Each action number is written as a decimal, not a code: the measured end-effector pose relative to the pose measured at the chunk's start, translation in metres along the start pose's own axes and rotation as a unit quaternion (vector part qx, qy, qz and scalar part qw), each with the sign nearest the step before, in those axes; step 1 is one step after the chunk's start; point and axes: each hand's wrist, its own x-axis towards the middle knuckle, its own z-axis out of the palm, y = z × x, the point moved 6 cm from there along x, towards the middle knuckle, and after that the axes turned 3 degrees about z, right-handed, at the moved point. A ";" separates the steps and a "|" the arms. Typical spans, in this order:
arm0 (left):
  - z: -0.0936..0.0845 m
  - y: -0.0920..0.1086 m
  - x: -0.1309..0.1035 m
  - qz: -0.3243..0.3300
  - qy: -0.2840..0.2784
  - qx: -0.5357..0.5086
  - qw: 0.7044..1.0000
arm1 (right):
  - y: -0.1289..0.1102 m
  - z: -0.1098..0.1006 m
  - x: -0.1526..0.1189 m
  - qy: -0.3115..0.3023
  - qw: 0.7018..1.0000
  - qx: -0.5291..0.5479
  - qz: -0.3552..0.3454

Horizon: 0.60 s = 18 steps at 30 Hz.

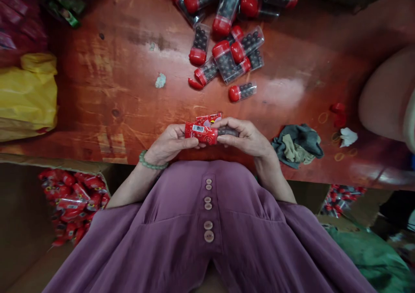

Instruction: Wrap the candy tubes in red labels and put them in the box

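At the near edge of the counter [129, 89], right in front of the purple blouse [181, 198], a small container [228, 132] is held between two hands, lying roughly level, with a printed red wrapper [201, 133] about one end. I'd judge it light and easy to lift, its clear wall fairly stiff but smooth enough to slip, and the wrapper thin, apt to crease or tear if tugged. The solid body looks the better place to grip, with only a light pinch on the wrapper.

The left hand [167, 143] is nearly closed, thumb in front and fingers behind, pinching the wrapper. The right hand [251, 139] is partly curled, thumb and fingers closed on the container's dark end. Another red printed piece [209, 120] shows just behind; whether it is joined on, I can't tell. Beyond lie red-capped containers [225, 63] of dark balls.
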 end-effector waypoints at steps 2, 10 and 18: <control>0.003 -0.003 -0.001 0.002 0.020 -0.037 0.999 | 0.003 0.005 0.000 0.002 0.999 0.035 0.008; 0.007 -0.001 -0.001 0.039 0.152 -0.046 0.987 | -0.002 0.018 -0.001 0.102 0.993 -0.024 -0.047; 0.000 -0.004 0.000 0.044 0.193 -0.049 0.979 | 0.015 0.029 0.004 0.162 0.985 0.018 -0.050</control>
